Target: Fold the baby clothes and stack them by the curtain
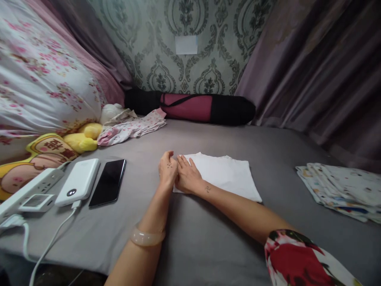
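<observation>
One bare left hand [168, 170] stands on its side in the head view, at the left edge of a flat, folded white cloth garment [228, 176] that lies on a grey fabric sheet [208, 246]. Its thumb side is up; its fingers are mostly hidden, so whether they pinch the garment or merely lean against it, I cannot tell. The right hand [187, 174] lies palm down over the garment's left end, fingers straight and close together, resting flat rather than gripping, with the fingertips beside the left hand. Most of the garment spreads out to the right of both hands. A translucent pale bangle [148, 237] rings the left forearm [154, 210], and a red, white and green floral sleeve [297, 262] covers part of the right arm [238, 210].

To the left lie a dark-screened smartphone [108, 182], a white rectangular power bank [79, 180] with a white cable [76, 205] plugged in, and a white plastic power strip [32, 190]. Beyond them are a yellow plush toy [85, 139] and pink-and-white printed clothing [133, 129]. A long black and magenta bag [187, 106] lies along the patterned grey wall [184, 75]. At far right sits a stack of folded white printed cloths [342, 190].
</observation>
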Tool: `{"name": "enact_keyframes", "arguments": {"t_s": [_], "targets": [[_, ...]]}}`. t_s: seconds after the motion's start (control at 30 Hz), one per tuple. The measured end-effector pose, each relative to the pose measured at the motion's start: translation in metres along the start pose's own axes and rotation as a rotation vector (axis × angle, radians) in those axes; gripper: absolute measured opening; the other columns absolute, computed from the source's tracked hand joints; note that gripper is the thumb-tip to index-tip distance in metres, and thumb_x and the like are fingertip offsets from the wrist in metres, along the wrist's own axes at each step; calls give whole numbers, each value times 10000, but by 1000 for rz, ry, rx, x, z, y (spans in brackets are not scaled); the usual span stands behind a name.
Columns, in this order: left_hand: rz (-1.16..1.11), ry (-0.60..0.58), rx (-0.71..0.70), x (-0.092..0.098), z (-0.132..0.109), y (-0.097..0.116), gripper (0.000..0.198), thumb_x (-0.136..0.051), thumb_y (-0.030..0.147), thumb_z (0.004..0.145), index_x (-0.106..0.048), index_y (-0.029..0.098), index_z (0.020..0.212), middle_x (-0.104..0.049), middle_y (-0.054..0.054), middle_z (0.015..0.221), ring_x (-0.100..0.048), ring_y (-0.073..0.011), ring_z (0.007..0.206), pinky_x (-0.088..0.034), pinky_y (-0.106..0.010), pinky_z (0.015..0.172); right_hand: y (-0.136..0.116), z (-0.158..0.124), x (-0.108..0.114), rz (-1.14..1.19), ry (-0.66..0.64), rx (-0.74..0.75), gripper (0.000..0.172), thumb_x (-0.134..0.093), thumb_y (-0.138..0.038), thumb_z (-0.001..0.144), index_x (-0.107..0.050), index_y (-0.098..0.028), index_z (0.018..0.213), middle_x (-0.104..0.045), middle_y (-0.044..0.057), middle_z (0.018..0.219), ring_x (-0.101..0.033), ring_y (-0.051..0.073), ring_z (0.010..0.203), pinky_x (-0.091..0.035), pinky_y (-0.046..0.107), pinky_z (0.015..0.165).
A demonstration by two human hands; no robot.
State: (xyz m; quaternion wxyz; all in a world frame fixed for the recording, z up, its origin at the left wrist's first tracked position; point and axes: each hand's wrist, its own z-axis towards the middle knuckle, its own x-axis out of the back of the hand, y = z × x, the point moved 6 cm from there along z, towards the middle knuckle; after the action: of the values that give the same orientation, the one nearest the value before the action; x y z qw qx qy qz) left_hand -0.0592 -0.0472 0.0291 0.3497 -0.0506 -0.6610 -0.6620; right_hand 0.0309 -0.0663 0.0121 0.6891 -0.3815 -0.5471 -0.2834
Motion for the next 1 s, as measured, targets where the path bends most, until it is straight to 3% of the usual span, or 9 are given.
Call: {"name": "enact_keyframes", "arguments": {"t_s": [0.17, 0.33, 0.47, 0.6, 0.7, 0.8, 0.9, 1.0], "targets": [[-9, -30, -84, -9, -6, 7, 418, -384, 120, 817, -636, 120, 1152, -682, -131, 1171, -621, -218, 1120, -460, -344, 999, 13, -1, 9, 142, -84, 0, 659, -394, -322, 915, -259, -60, 1504, -210, 167, 1581, -154, 262, 1467, -135, 472, 1182], [41, -119, -277, -23, -16, 21, 435, -344, 151, 872, -594, 138, 1228, -650, -122, 1239, -593, -212, 1163, -445, -343, 1018, 55, -22, 34, 65, 46, -132, 580, -212, -362, 992, -320, -80, 1486, -230, 135, 1581, -130, 229, 1473, -75, 457, 1191], [165, -294, -433, -47, -23, 22, 433, -331, 162, 910, -560, 183, 1277, -636, -104, 1272, -578, -202, 1182, -419, -362, 1045, 84, -38, 25, 33, -35, -211, 611, -205, -411, 996, -300, -76, 1497, -241, 134, 1576, -163, 239, 1466, -81, 471, 1188], [388, -403, -568, -63, -32, 20, 412, -334, 229, 956, -519, 190, 1323, -526, -115, 1415, -446, -222, 1335, -277, -442, 1143, 90, -44, 25, 106, -76, -179, 620, -166, -423, 1000, -267, -89, 1513, -224, 117, 1584, -162, 217, 1467, -105, 439, 1191], [544, -433, -580, -65, -37, 19, 451, -310, 344, 987, -475, 184, 1375, -432, -127, 1491, -339, -253, 1410, -208, -491, 1163, 96, -59, 37, 62, -16, -182, 621, -179, -413, 1000, -271, -67, 1508, -209, 137, 1586, -133, 219, 1473, -85, 427, 1193], [646, -462, -562, -66, -41, 20, 505, -278, 405, 992, -428, 186, 1422, -369, -128, 1530, -263, -286, 1443, -183, -533, 1157, 112, -83, 45, -42, 56, -295, 638, -225, -424, 996, -264, -42, 1506, -159, 166, 1592, -79, 261, 1478, -32, 462, 1188], [699, -474, -530, -69, -40, 18, 541, -257, 437, 991, -386, 192, 1456, -328, -129, 1550, -236, -305, 1451, -188, -554, 1145, 129, -99, 40, -48, 23, -420, 671, -223, -468, 992, -247, -44, 1511, -150, 172, 1593, -77, 287, 1476, -57, 497, 1178], [713, -465, -513, -71, -38, 16, 545, -245, 453, 989, -386, 211, 1457, -327, -122, 1552, -239, -306, 1450, -195, -555, 1140, 138, -100, 37, -19, -26, -444, 688, -213, -508, 987, -254, -64, 1512, -176, 165, 1590, -92, 291, 1474, -94, 513, 1166]]}}
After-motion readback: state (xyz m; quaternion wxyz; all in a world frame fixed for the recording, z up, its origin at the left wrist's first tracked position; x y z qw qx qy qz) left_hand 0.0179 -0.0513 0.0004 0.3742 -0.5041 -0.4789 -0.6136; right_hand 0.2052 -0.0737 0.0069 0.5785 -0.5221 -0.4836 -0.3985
